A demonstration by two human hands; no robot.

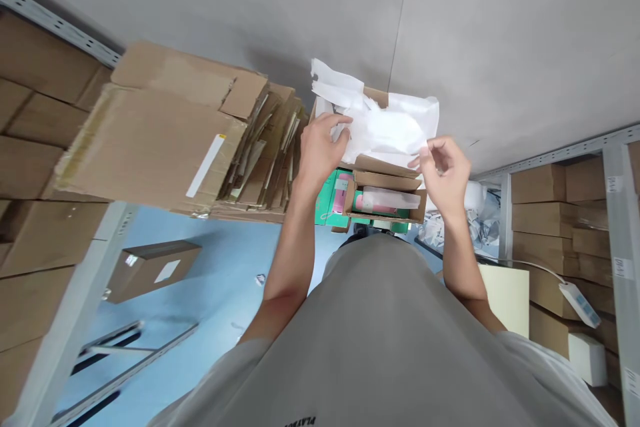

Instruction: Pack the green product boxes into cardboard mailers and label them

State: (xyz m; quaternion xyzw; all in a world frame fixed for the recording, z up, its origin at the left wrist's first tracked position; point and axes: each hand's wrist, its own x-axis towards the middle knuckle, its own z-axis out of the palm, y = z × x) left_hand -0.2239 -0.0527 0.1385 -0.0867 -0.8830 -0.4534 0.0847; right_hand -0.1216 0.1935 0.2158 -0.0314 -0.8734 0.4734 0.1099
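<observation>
A thin white wrapping sheet, crumpled and torn-looking at its left end, lies spread over a cardboard box, with brown edges showing behind and in front. My left hand is at the sheet's left side, thumb and forefinger apart, curved over it. At the right front corner my right hand pinches the sheet's edge between thumb and fingers. Nearer my body stands an open small carton holding a pink and green item partly covered in white wrap. What lies under the sheet is hidden.
Flattened cardboard boxes stand stacked at the left. Green boxes sit beside the small carton. Shelves with brown cartons flank both sides, and a power strip hangs at right. One carton rests on the blue floor.
</observation>
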